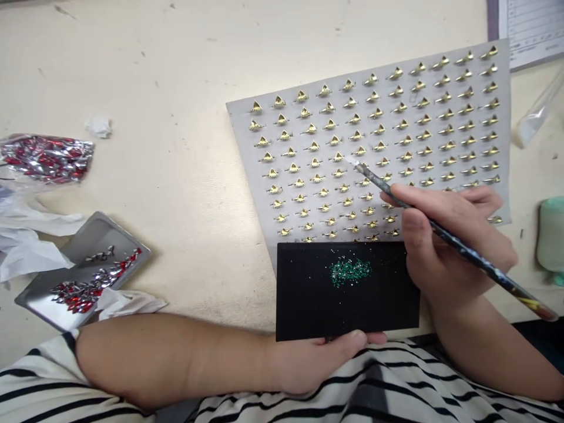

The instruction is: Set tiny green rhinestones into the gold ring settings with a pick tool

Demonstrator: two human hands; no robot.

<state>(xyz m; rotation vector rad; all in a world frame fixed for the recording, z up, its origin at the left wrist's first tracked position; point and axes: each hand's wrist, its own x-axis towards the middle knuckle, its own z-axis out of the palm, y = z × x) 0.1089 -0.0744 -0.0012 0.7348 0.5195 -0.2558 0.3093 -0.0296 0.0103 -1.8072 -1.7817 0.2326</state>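
My right hand (453, 241) grips a thin, paint-flecked stick like a paintbrush handle (480, 264), with a pale tip above the middle of a grey sheet (247, 117). Whether the tip touches anything I cannot tell. Rows of small gold-coloured pieces like ring settings (348, 85) stand on the sheet. My left hand (326, 358) holds a black rectangular tray (308, 311) from below at its near edge, its fingers mostly hidden underneath. Tiny green and clear stones (350, 272) lie in a patch on the tray, which overlaps the sheet's near edge.
At left lie a clear bag of red and silver stones (48, 157), crumpled white tissue (35, 235) and a metal tray (97, 229) holding similar stones. A pale green container (550, 238), a clear plastic piece (540, 111) and a printed form (535, 29) are at right.
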